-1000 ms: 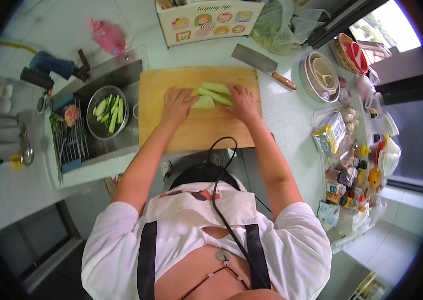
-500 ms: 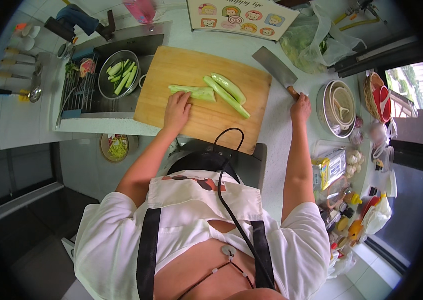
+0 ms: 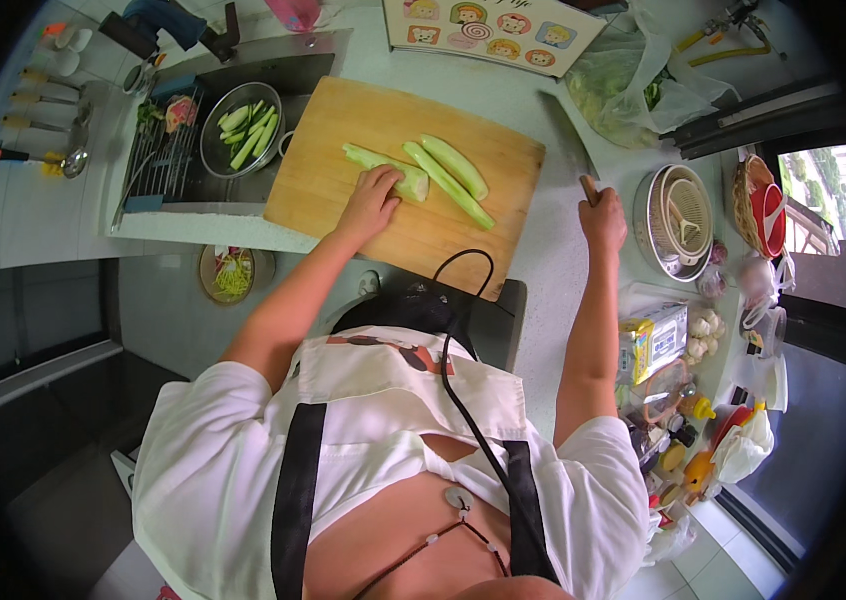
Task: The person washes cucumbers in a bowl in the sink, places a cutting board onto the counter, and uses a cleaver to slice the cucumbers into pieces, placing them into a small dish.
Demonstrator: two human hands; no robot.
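Note:
On the wooden cutting board [image 3: 318, 205] lie pale green, peeled cucumber pieces. My left hand [image 3: 373, 203] curls its fingers over one cucumber piece [image 3: 411, 183], the leftmost, whose far end sticks out beyond the fingertips. Two more lengths, a narrow cucumber strip [image 3: 453, 187] and a wider cucumber half [image 3: 455, 166], lie slantwise side by side to its right. Past the board's right edge, my right hand [image 3: 603, 220] is closed round the wooden handle of a cleaver [image 3: 571, 140]. Its blade points away from me, turned nearly edge-up, above the counter.
A metal colander [image 3: 211, 150] of cut green pieces stands in the sink [image 3: 298, 100] at the left. Nested baskets [image 3: 653, 220] and a plastic bag of greens [image 3: 608, 85] flank the cleaver. Bottles and packages [image 3: 653, 345] crowd the right side. A bowl of peelings [image 3: 208, 275] sits lower left.
The cleaver's blade has turned from lying flat to nearly on edge. My left hand has shifted right and curled further over the cucumber piece, which has tilted. The view has shifted slightly.

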